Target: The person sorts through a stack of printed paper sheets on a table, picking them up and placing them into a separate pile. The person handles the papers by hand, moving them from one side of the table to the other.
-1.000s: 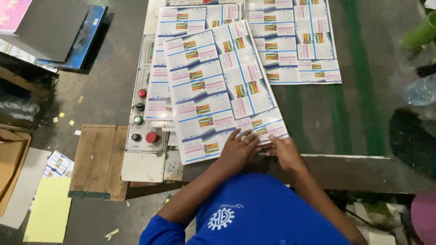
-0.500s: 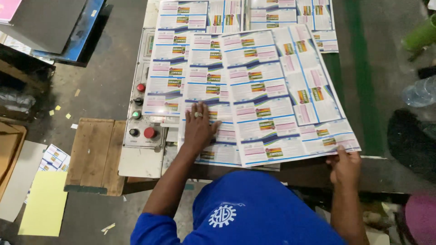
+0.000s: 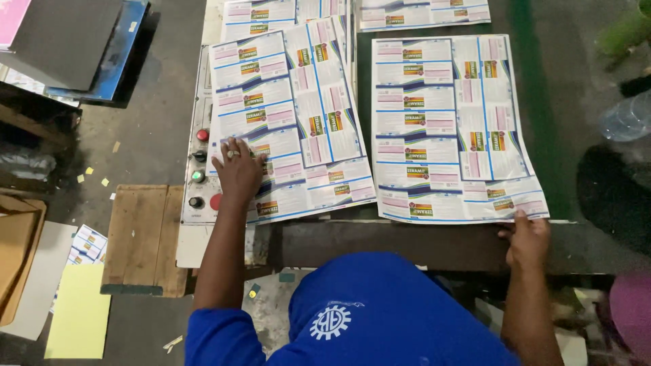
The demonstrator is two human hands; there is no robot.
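We are pressing our left hand (image 3: 239, 169) flat, fingers spread, on the left printed sheet (image 3: 291, 115) — it is lying over the control panel (image 3: 198, 169) at the bench (image 3: 434, 244) edge. Our right hand (image 3: 527, 238) is pinching the near right corner of the right printed sheet (image 3: 451, 129), which is lying flat just beside the first — apart.

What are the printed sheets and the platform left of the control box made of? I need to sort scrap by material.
The printed sheets look like thin coated paper: they lie flat, with a faint sheen. The platform looks like bare, unfinished wood: separate planks, visible grain, scuffed brown surface.
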